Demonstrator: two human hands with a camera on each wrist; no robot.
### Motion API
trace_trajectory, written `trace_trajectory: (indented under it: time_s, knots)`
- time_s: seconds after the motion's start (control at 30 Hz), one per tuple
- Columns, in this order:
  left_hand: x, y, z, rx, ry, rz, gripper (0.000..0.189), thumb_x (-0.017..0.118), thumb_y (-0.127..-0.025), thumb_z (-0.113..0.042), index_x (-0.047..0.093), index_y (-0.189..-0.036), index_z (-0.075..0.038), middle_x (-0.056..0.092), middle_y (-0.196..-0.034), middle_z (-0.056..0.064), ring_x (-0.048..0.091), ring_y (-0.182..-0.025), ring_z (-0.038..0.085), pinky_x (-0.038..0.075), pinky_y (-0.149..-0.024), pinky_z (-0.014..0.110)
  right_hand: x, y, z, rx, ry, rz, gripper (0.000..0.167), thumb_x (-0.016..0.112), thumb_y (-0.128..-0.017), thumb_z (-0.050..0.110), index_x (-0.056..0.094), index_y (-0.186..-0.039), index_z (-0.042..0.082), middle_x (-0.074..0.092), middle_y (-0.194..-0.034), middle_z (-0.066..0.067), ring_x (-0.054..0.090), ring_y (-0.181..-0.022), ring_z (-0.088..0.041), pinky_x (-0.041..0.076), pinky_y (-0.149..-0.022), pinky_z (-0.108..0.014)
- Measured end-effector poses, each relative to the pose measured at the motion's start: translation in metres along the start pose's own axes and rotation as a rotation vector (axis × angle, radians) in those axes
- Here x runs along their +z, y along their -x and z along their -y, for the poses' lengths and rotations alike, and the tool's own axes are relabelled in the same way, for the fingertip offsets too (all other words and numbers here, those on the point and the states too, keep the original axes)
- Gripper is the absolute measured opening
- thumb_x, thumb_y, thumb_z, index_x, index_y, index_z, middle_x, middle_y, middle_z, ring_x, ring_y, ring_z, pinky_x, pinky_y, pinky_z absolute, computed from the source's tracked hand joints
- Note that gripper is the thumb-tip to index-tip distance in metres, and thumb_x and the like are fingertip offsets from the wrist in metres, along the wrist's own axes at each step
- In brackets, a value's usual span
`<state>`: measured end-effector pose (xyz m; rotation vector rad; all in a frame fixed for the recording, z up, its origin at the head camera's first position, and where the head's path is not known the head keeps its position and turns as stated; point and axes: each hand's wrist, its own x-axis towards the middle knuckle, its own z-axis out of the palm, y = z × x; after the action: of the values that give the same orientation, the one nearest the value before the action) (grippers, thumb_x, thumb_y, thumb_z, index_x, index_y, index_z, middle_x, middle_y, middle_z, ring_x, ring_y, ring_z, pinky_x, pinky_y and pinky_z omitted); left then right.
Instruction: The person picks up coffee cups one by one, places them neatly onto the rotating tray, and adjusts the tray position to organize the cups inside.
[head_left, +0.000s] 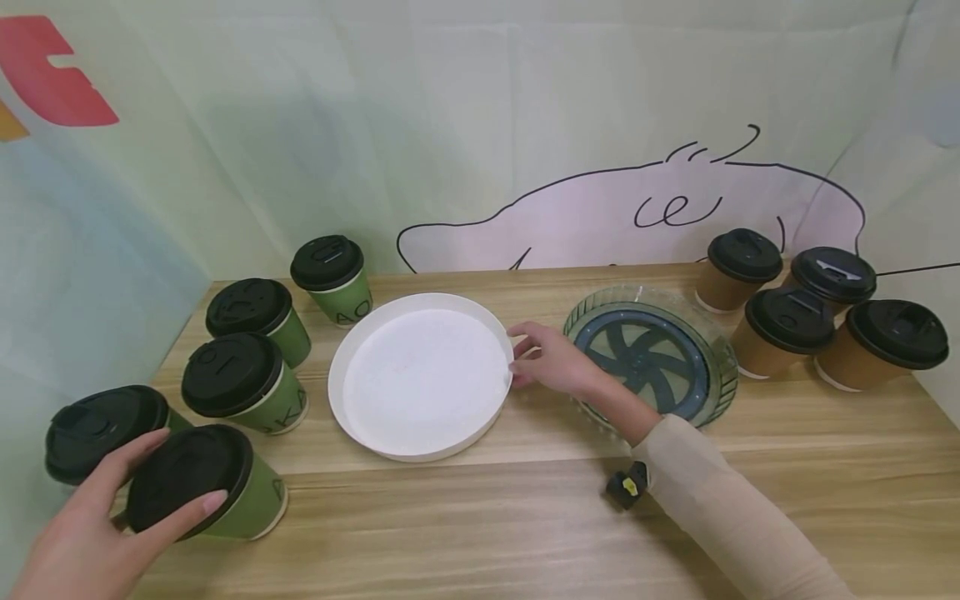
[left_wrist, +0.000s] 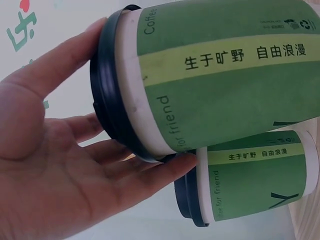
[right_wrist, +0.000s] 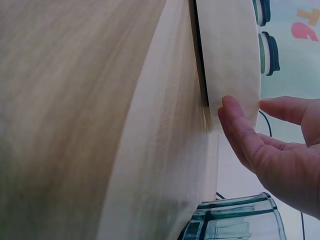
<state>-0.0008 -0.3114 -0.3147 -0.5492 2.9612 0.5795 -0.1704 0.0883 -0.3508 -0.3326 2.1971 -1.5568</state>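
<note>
- The front green cup [head_left: 258, 500] is left of the white tray [head_left: 420, 383] and nearer the person; the left hand [head_left: 101, 525] grips its black lid [head_left: 191, 475] at opposite edges.
- The right hand [head_left: 551, 358], well apart from the left, touches the tray's right outer wall with fairly straight fingers; light pressure should steady it.
- Squeeze the lid evenly; it could pop off.
- Keep fingertips off the neighbouring green cup [head_left: 97, 433], farther left of the tray; a knock might tip it.
</note>
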Motion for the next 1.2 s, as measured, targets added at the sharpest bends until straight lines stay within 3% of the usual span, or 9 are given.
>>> trace_trajectory:
  time_s: [0.2, 0.5, 0.77, 1.2]
  knots:
    - [-0.011, 0.004, -0.022, 0.014, 0.012, 0.006, 0.104, 0.064, -0.075, -0.058, 0.012, -0.145, -0.001, 0.024, -0.137, 0.033, 0.033, -0.108, 0.053, 0.037, -0.074, 0.062, 0.000, 0.000, -0.001, -0.001, 0.005, -0.001, 0.047, 0.055, -0.086, -0.007, 0.039, -0.131, -0.006, 0.051, -0.107, -0.024, 0.062, -0.087, -0.030, 0.054, -0.072, -0.033]
    - [-0.014, 0.000, -0.036, 0.098, -0.029, -0.032, 0.103, 0.063, -0.074, -0.061, 0.019, -0.143, 0.000, 0.026, -0.136, 0.033, 0.033, -0.107, 0.054, 0.035, -0.075, 0.064, 0.000, 0.000, -0.001, 0.000, -0.019, 0.005, 0.048, 0.054, -0.086, -0.008, 0.039, -0.131, -0.006, 0.050, -0.106, -0.024, 0.062, -0.087, -0.030, 0.054, -0.073, -0.034]
    - [-0.024, 0.004, -0.058, 0.154, 0.008, -0.006, 0.098, 0.063, -0.076, -0.058, 0.019, -0.144, -0.004, 0.025, -0.138, 0.032, 0.030, -0.113, 0.055, 0.034, -0.076, 0.064, -0.001, -0.002, -0.002, 0.012, 0.002, -0.007, 0.048, 0.055, -0.086, -0.007, 0.039, -0.131, -0.004, 0.051, -0.106, -0.022, 0.062, -0.085, -0.027, 0.054, -0.072, -0.033]
    - [-0.022, -0.001, -0.083, 0.216, 0.115, -0.010, 0.096, 0.067, -0.074, -0.056, 0.022, -0.145, -0.011, 0.032, -0.139, 0.026, 0.030, -0.118, 0.052, 0.031, -0.080, 0.062, -0.001, -0.001, -0.003, 0.010, 0.002, -0.001, 0.049, 0.055, -0.086, -0.007, 0.038, -0.132, -0.004, 0.051, -0.107, -0.023, 0.062, -0.087, -0.028, 0.054, -0.073, -0.032]
